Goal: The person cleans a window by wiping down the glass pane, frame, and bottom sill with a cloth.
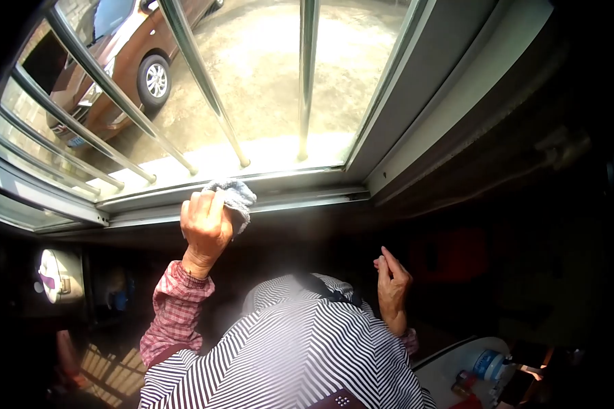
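My left hand [207,225] is closed round a crumpled light grey-blue cloth [237,198] at the window's lower frame. The cloth touches the metal sill track [293,199], and part of it is hidden behind my fingers. Lower down on the right, my right hand [393,285] hangs in the air beside my body. Its fingers are loosely stretched, with nothing visible in them. Above both hands is the window, with metal bars [208,85] outside it.
A sliding window panel's frame [41,187] runs along the left. Below it stands a white rice cooker [63,276]. At lower right, a pale tabletop [433,375] holds a blue-labelled bottle [488,365] and small items. A brown car [126,61] is parked outside. Much of the room is dark.
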Tool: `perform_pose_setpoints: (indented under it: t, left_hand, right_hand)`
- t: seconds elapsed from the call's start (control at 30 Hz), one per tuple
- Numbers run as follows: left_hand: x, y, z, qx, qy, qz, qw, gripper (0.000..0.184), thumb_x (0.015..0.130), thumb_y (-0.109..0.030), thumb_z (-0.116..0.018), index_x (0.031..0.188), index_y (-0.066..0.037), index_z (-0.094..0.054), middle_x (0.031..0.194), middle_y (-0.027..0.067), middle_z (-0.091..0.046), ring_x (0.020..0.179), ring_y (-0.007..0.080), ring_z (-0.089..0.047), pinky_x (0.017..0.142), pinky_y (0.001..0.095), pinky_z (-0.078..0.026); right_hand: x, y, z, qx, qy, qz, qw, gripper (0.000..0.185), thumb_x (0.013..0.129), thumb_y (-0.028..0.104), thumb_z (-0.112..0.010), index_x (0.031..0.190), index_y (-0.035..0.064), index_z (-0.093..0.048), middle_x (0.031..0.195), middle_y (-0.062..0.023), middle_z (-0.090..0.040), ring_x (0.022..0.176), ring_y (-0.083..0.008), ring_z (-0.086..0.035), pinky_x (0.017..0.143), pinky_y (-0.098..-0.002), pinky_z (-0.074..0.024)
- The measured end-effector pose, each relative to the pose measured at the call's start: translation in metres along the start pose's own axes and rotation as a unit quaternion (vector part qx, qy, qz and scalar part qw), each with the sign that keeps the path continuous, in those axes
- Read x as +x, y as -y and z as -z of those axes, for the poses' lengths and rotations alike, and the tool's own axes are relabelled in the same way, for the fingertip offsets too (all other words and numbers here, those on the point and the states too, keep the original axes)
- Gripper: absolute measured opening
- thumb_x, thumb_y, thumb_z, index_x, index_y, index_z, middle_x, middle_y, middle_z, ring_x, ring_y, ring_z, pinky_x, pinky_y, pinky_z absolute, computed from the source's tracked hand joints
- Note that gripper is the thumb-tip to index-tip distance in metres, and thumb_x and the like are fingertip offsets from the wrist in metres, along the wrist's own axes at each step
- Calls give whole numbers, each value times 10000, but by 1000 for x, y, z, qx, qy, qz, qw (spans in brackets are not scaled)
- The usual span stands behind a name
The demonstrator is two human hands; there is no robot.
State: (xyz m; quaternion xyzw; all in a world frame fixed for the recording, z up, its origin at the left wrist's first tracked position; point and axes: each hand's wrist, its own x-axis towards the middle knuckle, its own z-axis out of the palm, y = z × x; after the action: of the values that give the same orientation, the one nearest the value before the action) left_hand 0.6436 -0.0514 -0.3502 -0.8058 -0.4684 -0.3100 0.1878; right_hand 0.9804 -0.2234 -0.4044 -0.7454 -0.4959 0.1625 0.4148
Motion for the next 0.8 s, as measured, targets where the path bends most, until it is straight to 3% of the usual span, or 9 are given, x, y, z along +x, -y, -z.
perform_pose_setpoints:
  t: [0.03, 0.13, 0.23, 0.3, 0.43, 0.47, 0.5, 0.63, 0.8]
  left_hand:
    - [7, -3, 3, -7, -70, -1, 998, 251, 748, -26, -681, 994, 20, -680, 922, 133, -656, 823, 309, -621, 700, 402, -465]
    - [40, -32, 1, -65, -132, -7, 989, 233, 803, -44, -680, 1029, 10, -691, 956, 148, -658, 838, 316, -626, 723, 402, -475]
    - [46, -70, -46, -27, -96, -28, 995, 350, 767, -122, -694, 1096, -3, -672, 994, 137, -621, 861, 291, -611, 715, 396, -461]
    - [41, -94, -71, -38, -54, -81, 995, 323, 769, -104, -667, 1074, 3, -673, 970, 151, -629, 811, 277, -606, 686, 415, -449]
    - [66, -118, -74, -134, -84, -60, 986, 194, 762, -58, -643, 942, 16, -644, 793, 112, -577, 692, 259, -575, 568, 411, -441]
    - [72, -129, -78, -136, -101, -74, 983, 116, 741, -55, -641, 839, -1, -609, 762, 97, -524, 670, 248, -556, 530, 404, -425]
    - [70, -141, -86, -80, -69, -99, 989, 95, 772, -134, -616, 790, -42, -626, 856, 77, -529, 779, 219, -515, 635, 341, -397]
    - [67, -174, -99, -233, -33, -161, 959, 102, 781, -150, -613, 767, -53, -639, 865, 69, -525, 817, 218, -526, 664, 335, -413]
    - [55, -148, -102, -183, -9, -145, 972, 106, 786, -158, -600, 791, -56, -628, 865, 66, -533, 833, 220, -532, 684, 344, -413]
  right_hand:
    - [3, 3, 0, -4, 8, 7, 1000, 222, 920, 30, -675, 1134, -14, -711, 918, -171, -738, 796, -273, -721, 693, -322, -576]
    - [14, 11, -5, -5, 28, 40, 999, 218, 915, 30, -679, 1126, -16, -714, 917, -175, -737, 799, -282, -721, 694, -329, -575]
    - [19, 30, -7, -1, 46, 58, 997, 214, 912, 28, -679, 1116, -21, -716, 925, -187, -735, 808, -296, -724, 700, -334, -576]
    - [19, 36, -10, -4, 45, 69, 997, 214, 911, 26, -678, 1116, -23, -716, 922, -191, -734, 807, -300, -724, 700, -337, -575]
    - [10, 30, -16, -7, 44, 56, 997, 216, 911, 23, -676, 1117, -30, -713, 910, -194, -732, 798, -305, -723, 698, -345, -576]
    - [7, 30, -16, -11, 44, 53, 998, 216, 911, 21, -675, 1118, -31, -714, 908, -195, -732, 795, -306, -723, 696, -346, -576]
    - [7, 30, -15, -16, 44, 53, 997, 217, 911, 19, -674, 1118, -32, -714, 905, -195, -732, 792, -307, -722, 694, -347, -576]
    - [6, 29, -15, -25, 36, 82, 996, 230, 935, 11, -636, 1152, -32, -698, 886, -173, -736, 766, -259, -718, 685, -322, -572]
    - [1, 27, -11, -15, 15, 35, 999, 224, 911, 7, -666, 1127, -31, -713, 893, -183, -735, 770, -287, -717, 670, -340, -572]
